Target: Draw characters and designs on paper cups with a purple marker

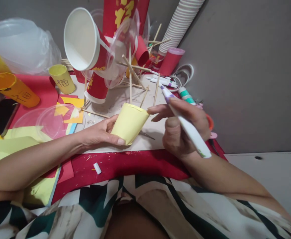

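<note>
Pale-yellow paper cylinder (130,124) leans between your left thumb and fingers, its side apparently tilted up for your view.
From the head camera, your left hand (98,135) pinches it, likely for steadiness; your right hand (176,136) clasps a white pen (194,137), fingertips near the rim.

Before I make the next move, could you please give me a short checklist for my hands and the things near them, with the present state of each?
1. Left hand holding the pale yellow paper cylinder: ok.
2. Right hand holding the white marker pen: ok.
3. Pen apart from the cylinder: ok.
4. Cylinder's visible side unmarked: ok, it is plain.
5. Right fingertips off the cylinder: cannot tell, one reaches its edge.
6. Small white cap-like piece put away: not ok, lying on the red cloth.
</note>
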A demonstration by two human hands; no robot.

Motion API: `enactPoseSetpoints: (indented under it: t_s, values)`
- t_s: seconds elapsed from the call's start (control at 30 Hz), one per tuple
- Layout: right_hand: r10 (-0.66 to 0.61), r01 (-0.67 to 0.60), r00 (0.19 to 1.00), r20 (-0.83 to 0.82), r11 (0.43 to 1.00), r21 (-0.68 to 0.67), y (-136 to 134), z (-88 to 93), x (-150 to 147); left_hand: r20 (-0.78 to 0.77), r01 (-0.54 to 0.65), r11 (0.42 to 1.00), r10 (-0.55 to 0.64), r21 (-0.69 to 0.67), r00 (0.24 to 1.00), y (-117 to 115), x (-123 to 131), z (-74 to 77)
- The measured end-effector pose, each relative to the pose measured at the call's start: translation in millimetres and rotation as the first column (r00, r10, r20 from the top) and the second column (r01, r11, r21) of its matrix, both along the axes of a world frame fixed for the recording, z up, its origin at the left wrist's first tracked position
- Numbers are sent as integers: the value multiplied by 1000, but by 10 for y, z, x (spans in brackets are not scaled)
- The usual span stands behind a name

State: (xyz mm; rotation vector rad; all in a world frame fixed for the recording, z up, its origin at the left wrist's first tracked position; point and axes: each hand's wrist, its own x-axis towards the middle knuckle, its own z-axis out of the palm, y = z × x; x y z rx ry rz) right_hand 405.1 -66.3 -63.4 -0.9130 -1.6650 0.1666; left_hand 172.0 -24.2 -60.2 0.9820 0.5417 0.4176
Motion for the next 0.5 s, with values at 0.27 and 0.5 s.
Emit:
enactPoseSetpoints:
  t_s: [0.27,0.5]
  values:
    - [135,-134,989,-63,991,23,129,-30,-6,127,87,989,-72,-119,989,47,-44,-17]
    - [216,-217,975,-50,976,-25,142,25,0,126,107,986,-90,-128,988,52,-39,-108]
